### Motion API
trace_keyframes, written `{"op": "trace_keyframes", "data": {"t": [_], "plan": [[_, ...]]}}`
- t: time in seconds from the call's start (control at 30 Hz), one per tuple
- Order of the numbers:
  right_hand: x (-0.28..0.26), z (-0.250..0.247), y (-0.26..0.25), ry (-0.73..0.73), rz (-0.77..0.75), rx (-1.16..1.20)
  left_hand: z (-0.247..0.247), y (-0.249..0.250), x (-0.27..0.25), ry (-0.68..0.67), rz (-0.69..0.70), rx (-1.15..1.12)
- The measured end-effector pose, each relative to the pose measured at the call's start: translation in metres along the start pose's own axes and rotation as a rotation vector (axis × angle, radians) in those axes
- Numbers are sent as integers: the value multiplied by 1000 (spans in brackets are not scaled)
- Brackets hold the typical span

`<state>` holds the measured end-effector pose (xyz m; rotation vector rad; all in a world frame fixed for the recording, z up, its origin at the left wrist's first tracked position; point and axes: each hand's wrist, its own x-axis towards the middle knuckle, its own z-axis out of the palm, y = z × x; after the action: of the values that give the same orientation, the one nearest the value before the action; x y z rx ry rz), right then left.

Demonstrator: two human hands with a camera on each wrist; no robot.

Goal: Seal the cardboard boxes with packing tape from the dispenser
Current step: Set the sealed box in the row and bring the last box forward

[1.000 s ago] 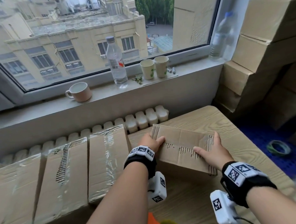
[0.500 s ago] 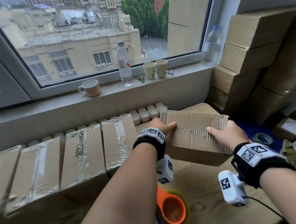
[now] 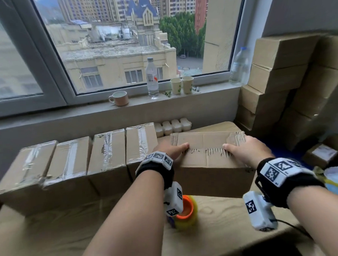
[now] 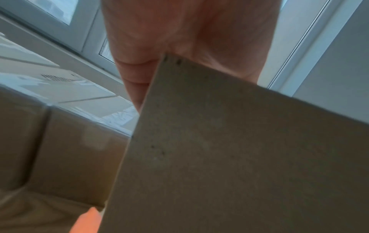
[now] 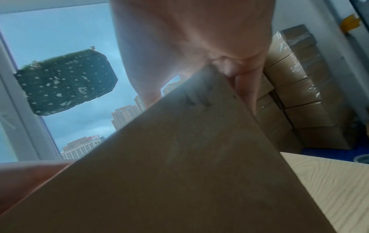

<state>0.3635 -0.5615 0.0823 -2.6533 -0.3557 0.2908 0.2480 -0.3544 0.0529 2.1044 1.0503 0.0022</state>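
Note:
An untaped cardboard box (image 3: 204,151) with torn, ragged flap edges lies crosswise on the wooden table (image 3: 224,222), just right of a row of several taped boxes (image 3: 107,154). My left hand (image 3: 171,151) grips its left end, thumb on top. My right hand (image 3: 241,151) grips the right end the same way. The left wrist view shows the left hand (image 4: 179,39) wrapping the corner of the box (image 4: 239,157). In the right wrist view the right hand (image 5: 199,39) holds the box (image 5: 179,173). The orange and yellow tape dispenser (image 3: 186,211) sits on the table under my left wrist.
A stack of plain boxes (image 3: 279,73) fills the right corner, with a small box (image 3: 322,155) on the blue floor. On the windowsill stand a mug (image 3: 119,98), a water bottle (image 3: 152,77), two paper cups (image 3: 182,85) and another bottle (image 3: 239,65). A radiator (image 3: 173,125) runs behind the boxes.
Both hands have kept hold of the untaped box and turned it square to me, closer to the row of taped boxes. The view has pulled back, showing the dispenser.

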Motion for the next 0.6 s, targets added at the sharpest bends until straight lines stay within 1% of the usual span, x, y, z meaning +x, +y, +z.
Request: {"op": "trace_keyframes", "data": {"t": [0.1,0.2,0.3,0.43,0.6], "plan": [[-24,3,1,-41,-49,26,-8,-13,-35,54,-46,16],[-46,13,-9,-118,-121,43,-20,-42,-61,81,-144,0],[-69,26,-29,-194,-221,65,-39,-75,-81,119,-214,-30],[-90,50,-61,-283,-317,80,-63,-117,-101,186,-271,-67],[-105,93,-103,-424,-380,152,-87,-174,-113,228,-395,-119]]}}
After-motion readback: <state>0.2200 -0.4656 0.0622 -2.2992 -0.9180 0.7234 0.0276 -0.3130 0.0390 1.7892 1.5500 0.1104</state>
